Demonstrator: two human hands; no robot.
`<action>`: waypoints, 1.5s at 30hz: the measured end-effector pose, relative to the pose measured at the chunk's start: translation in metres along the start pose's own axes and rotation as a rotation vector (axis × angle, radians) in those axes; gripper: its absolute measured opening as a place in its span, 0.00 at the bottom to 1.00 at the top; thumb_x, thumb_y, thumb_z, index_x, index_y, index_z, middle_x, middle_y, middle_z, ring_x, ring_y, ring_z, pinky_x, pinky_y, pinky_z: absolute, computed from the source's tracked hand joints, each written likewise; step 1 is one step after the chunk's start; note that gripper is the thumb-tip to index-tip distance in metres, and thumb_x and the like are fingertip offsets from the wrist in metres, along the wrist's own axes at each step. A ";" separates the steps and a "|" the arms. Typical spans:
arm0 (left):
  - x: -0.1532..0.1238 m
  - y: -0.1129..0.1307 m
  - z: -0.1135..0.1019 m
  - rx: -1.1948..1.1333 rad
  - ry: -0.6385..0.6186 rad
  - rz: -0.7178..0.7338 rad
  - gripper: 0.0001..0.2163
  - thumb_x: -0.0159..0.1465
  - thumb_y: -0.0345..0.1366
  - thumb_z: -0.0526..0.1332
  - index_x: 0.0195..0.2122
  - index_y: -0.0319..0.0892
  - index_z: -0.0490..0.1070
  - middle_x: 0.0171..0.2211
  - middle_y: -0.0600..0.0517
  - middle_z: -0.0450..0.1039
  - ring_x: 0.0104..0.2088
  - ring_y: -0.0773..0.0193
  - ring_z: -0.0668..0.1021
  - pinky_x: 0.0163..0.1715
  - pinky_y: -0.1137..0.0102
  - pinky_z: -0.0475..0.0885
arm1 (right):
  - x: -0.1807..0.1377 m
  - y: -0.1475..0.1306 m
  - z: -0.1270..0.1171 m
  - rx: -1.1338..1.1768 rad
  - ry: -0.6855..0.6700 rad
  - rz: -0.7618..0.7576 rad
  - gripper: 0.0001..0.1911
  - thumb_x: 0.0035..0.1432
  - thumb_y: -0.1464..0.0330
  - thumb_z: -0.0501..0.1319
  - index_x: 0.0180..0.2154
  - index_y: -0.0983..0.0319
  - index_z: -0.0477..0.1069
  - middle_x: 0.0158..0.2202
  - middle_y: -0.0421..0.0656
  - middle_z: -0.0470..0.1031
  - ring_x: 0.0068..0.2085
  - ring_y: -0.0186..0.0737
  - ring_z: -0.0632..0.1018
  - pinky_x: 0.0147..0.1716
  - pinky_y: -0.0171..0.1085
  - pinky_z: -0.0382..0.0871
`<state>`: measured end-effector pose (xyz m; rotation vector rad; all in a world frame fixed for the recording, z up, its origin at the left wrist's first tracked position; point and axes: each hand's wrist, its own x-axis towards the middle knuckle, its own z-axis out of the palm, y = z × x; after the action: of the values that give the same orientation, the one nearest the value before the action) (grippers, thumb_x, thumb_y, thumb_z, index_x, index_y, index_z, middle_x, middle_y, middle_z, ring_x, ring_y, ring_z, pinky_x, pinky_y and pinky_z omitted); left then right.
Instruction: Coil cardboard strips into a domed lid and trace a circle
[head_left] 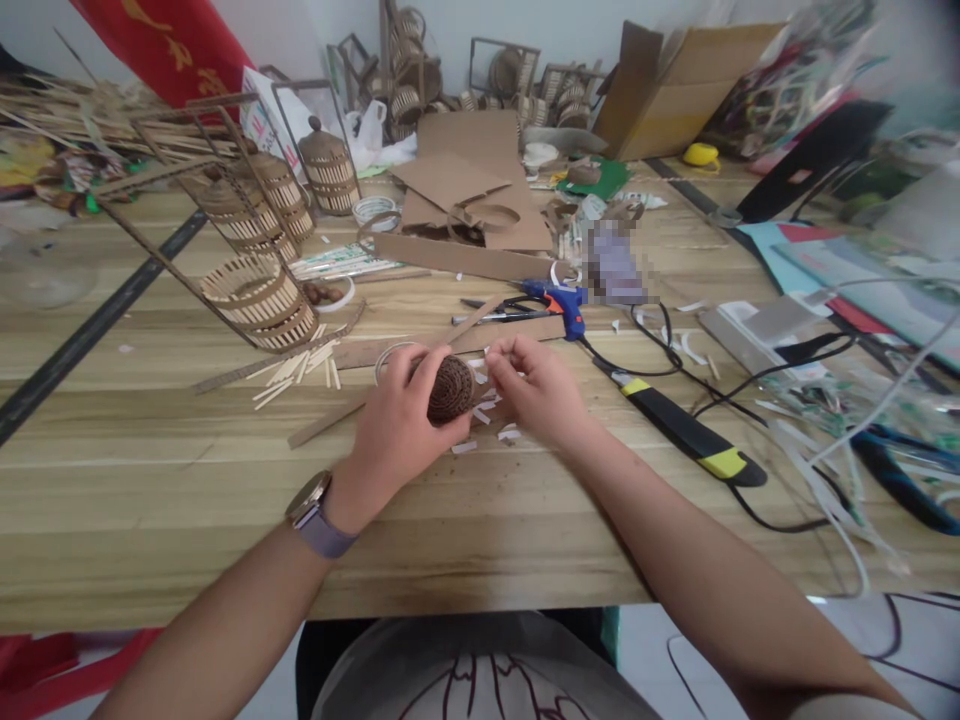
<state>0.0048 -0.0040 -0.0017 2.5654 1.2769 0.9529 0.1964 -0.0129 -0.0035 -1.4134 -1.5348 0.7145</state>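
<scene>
My left hand [397,425], with a watch on the wrist, is wrapped round a small brown ribbed ball-shaped piece [452,388] resting on the wooden table [150,480]. My right hand [536,390] is just to its right, fingers pinched together over small white scraps [480,415] scattered on the table; what the pinch holds is too small to make out. A thin white ring [386,358] lies just behind the left hand.
A blue glue gun [562,300] and scissors [495,312] lie behind the hands. A black-and-yellow utility knife [686,430] and black cables lie to the right. Slatted wooden baskets [259,295], loose sticks and cardboard sheets [469,190] fill the left and back.
</scene>
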 end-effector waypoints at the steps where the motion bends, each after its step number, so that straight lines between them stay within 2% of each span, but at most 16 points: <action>1: 0.000 0.000 0.000 -0.001 -0.002 0.004 0.27 0.57 0.37 0.68 0.58 0.44 0.63 0.52 0.43 0.66 0.54 0.46 0.74 0.52 0.53 0.75 | 0.001 0.003 0.000 -0.011 0.032 0.010 0.08 0.65 0.64 0.56 0.32 0.58 0.66 0.21 0.35 0.70 0.21 0.34 0.69 0.24 0.34 0.62; 4: 0.000 0.001 -0.001 -0.017 0.003 0.001 0.28 0.57 0.37 0.68 0.58 0.46 0.62 0.53 0.43 0.66 0.55 0.46 0.74 0.52 0.53 0.74 | 0.005 0.009 -0.001 -0.070 0.132 -0.008 0.01 0.60 0.69 0.59 0.36 0.58 0.68 0.25 0.37 0.73 0.26 0.36 0.72 0.28 0.35 0.66; 7: 0.001 0.000 -0.002 -0.041 0.010 -0.009 0.28 0.58 0.37 0.68 0.58 0.47 0.62 0.53 0.44 0.67 0.56 0.47 0.73 0.54 0.53 0.73 | 0.007 0.010 -0.003 -0.158 0.212 -0.114 0.08 0.55 0.73 0.60 0.38 0.59 0.72 0.37 0.43 0.77 0.34 0.39 0.75 0.37 0.38 0.70; 9: 0.001 0.000 -0.003 -0.054 0.015 -0.016 0.28 0.58 0.36 0.68 0.58 0.46 0.62 0.53 0.44 0.68 0.56 0.47 0.73 0.55 0.52 0.73 | 0.007 0.009 -0.004 -0.172 0.224 -0.151 0.06 0.57 0.72 0.60 0.35 0.59 0.74 0.35 0.43 0.77 0.34 0.40 0.75 0.38 0.39 0.70; 12: 0.002 0.000 -0.003 -0.078 0.028 -0.030 0.27 0.58 0.35 0.68 0.58 0.44 0.62 0.52 0.43 0.69 0.56 0.47 0.73 0.56 0.52 0.71 | 0.004 0.003 -0.005 -0.107 0.188 -0.149 0.06 0.59 0.70 0.59 0.33 0.60 0.76 0.30 0.41 0.78 0.31 0.38 0.75 0.34 0.37 0.69; 20: 0.003 -0.004 -0.002 -0.132 0.058 -0.099 0.26 0.58 0.35 0.67 0.57 0.44 0.63 0.52 0.43 0.70 0.54 0.48 0.74 0.55 0.52 0.71 | -0.004 -0.009 -0.007 0.083 0.001 -0.279 0.07 0.60 0.62 0.66 0.35 0.59 0.76 0.31 0.41 0.78 0.32 0.38 0.75 0.34 0.37 0.69; 25: 0.003 -0.005 -0.001 -0.169 0.055 -0.103 0.25 0.59 0.35 0.66 0.57 0.45 0.63 0.51 0.44 0.71 0.54 0.49 0.74 0.55 0.53 0.71 | -0.003 -0.006 -0.005 0.085 -0.042 -0.301 0.04 0.61 0.66 0.65 0.33 0.59 0.75 0.30 0.41 0.77 0.32 0.38 0.74 0.34 0.37 0.68; 32: 0.004 -0.003 -0.003 -0.173 0.010 -0.037 0.26 0.59 0.36 0.66 0.58 0.42 0.62 0.52 0.42 0.70 0.55 0.47 0.74 0.57 0.51 0.69 | -0.004 -0.007 -0.005 0.034 -0.043 -0.321 0.06 0.62 0.69 0.63 0.31 0.59 0.73 0.29 0.40 0.75 0.31 0.37 0.73 0.32 0.36 0.66; 40: 0.004 -0.005 -0.002 -0.172 0.005 0.025 0.27 0.60 0.36 0.66 0.60 0.46 0.61 0.54 0.43 0.69 0.57 0.48 0.73 0.56 0.52 0.71 | -0.005 -0.008 0.000 0.080 -0.027 -0.234 0.06 0.59 0.68 0.65 0.30 0.59 0.71 0.27 0.38 0.73 0.29 0.36 0.71 0.31 0.36 0.66; 45: 0.004 -0.008 -0.004 -0.157 -0.034 0.058 0.27 0.61 0.38 0.64 0.61 0.45 0.61 0.55 0.42 0.68 0.57 0.47 0.73 0.57 0.52 0.71 | -0.004 -0.005 0.002 0.198 -0.057 -0.143 0.11 0.56 0.63 0.68 0.29 0.58 0.69 0.26 0.38 0.72 0.29 0.36 0.71 0.31 0.37 0.67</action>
<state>-0.0013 0.0031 0.0008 2.4985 1.0787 0.9745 0.1921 -0.0168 -0.0013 -1.1336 -1.5456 0.8008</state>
